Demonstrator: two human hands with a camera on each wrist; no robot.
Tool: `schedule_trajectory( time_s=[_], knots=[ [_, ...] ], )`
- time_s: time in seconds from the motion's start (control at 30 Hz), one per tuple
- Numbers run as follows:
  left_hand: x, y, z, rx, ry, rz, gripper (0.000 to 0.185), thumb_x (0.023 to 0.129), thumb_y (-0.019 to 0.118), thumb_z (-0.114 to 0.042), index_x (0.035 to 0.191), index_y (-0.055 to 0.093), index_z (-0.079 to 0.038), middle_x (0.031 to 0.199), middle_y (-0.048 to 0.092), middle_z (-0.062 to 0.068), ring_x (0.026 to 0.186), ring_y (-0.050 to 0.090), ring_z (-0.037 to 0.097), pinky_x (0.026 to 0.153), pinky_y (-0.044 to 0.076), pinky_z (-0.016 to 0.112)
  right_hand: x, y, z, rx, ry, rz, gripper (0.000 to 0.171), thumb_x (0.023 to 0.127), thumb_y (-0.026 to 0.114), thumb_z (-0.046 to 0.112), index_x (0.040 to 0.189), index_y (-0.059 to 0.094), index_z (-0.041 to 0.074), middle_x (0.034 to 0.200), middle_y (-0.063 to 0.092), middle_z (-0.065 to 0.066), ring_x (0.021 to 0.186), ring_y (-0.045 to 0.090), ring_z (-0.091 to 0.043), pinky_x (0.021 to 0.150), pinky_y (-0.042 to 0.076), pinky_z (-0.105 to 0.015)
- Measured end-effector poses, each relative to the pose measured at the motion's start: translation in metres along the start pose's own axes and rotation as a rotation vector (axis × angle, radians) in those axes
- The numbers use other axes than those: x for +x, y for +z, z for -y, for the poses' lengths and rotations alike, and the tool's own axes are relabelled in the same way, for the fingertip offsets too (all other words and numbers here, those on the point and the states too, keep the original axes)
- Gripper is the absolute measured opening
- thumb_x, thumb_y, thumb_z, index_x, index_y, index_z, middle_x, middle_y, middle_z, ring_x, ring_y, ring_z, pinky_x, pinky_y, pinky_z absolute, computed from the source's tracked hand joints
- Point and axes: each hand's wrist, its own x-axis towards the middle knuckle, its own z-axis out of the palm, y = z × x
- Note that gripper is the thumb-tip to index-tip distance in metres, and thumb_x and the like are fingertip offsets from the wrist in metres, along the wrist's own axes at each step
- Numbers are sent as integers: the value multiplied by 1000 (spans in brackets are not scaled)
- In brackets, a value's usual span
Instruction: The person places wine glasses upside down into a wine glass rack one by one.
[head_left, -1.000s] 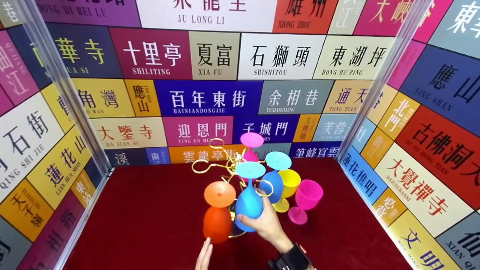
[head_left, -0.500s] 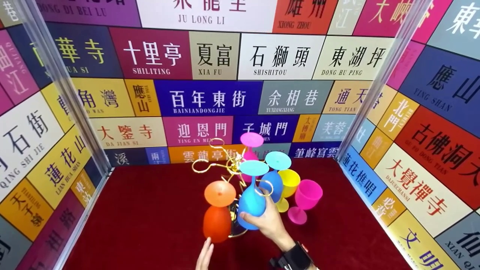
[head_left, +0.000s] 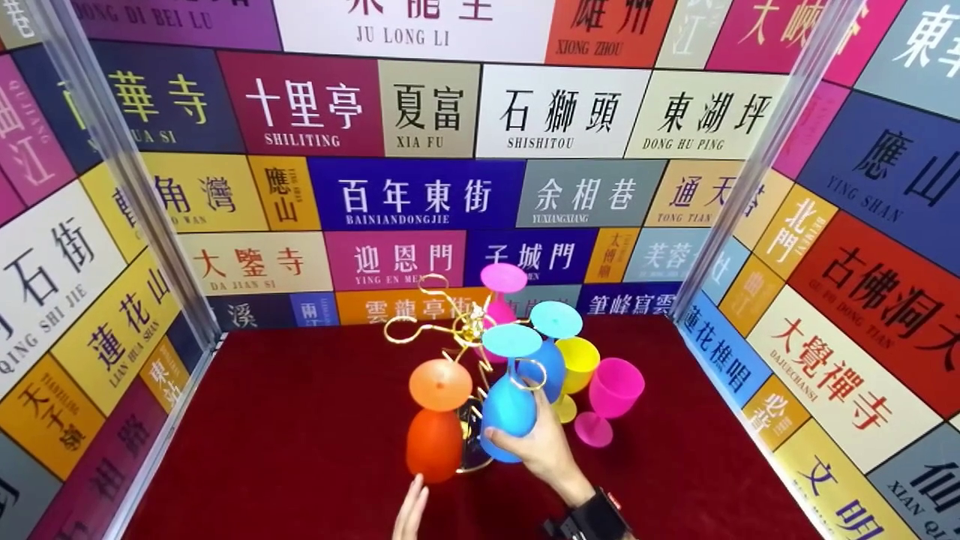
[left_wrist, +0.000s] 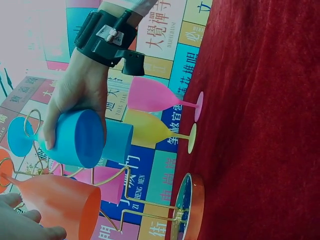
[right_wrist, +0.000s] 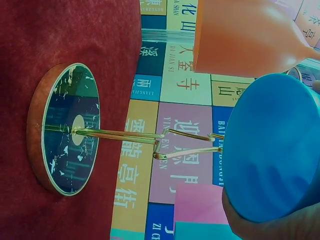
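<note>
From my remote seat I count six goblets (one orange, two blue, two pink, one yellow) and one gold wire rack (head_left: 471,330), which stands on the red cloth (head_left: 300,435). On the left, two rings of the rack stick out. Near them, the left hand (head_left: 411,508) has its fingers nearly straight and side by side, close to the orange goblet (head_left: 434,446); whether they touch it, I cannot tell. This goblet is upside down. In the middle, the right hand (head_left: 541,444) clamps thumb and fingers around the bowl of the near blue goblet (head_left: 508,412), also mouth down, with a ring at its stem. The far pink goblet (head_left: 502,278) and the far blue goblet (head_left: 553,367) are inverted too. On the right, the yellow goblet (head_left: 581,367) and the right pink goblet (head_left: 616,390) stand upright, mouths up.
</note>
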Motion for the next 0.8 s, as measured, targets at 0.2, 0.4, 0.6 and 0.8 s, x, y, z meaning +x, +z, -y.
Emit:
schedule_trajectory(
  time_s=[0.2, 0.4, 0.6, 0.8],
  knots=[
    [-5, 2, 5, -29, 4, 5, 54, 103, 22, -24, 132, 34, 20, 151, 27, 21, 145, 21, 19, 117, 15, 19, -8, -5, 16, 11, 21, -26, 94, 67, 80, 16, 144, 26, 7, 129, 47, -24, 107, 57, -35, 89, 50, -45],
    [-7, 2, 6, 128, -8, 9, 52, 103, 21, -25, 134, 38, 13, 151, 31, 15, 144, 24, 15, 115, 19, 17, -9, -10, 14, 28, 6, -54, 90, 67, 80, 14, 141, 29, 4, 127, 48, -24, 106, 57, -36, 88, 49, -45],
    [-8, 5, 5, 62, -31, -18, 53, 103, 23, -26, 132, 39, 16, 150, 33, 18, 143, 26, 16, 115, 20, 17, -11, -11, 10, 31, -30, -86, 90, 66, 81, 13, 140, 32, 3, 126, 49, -24, 105, 57, -35, 87, 49, -41],
    [-26, 10, 25, 34, -14, -24, 54, 103, 26, -25, 129, 40, 19, 146, 34, 27, 142, 27, 23, 116, 20, 20, -14, -11, 6, 34, -36, -109, 88, 66, 81, 12, 139, 33, 3, 126, 50, -24, 104, 58, -35, 86, 49, -41]
  ],
)
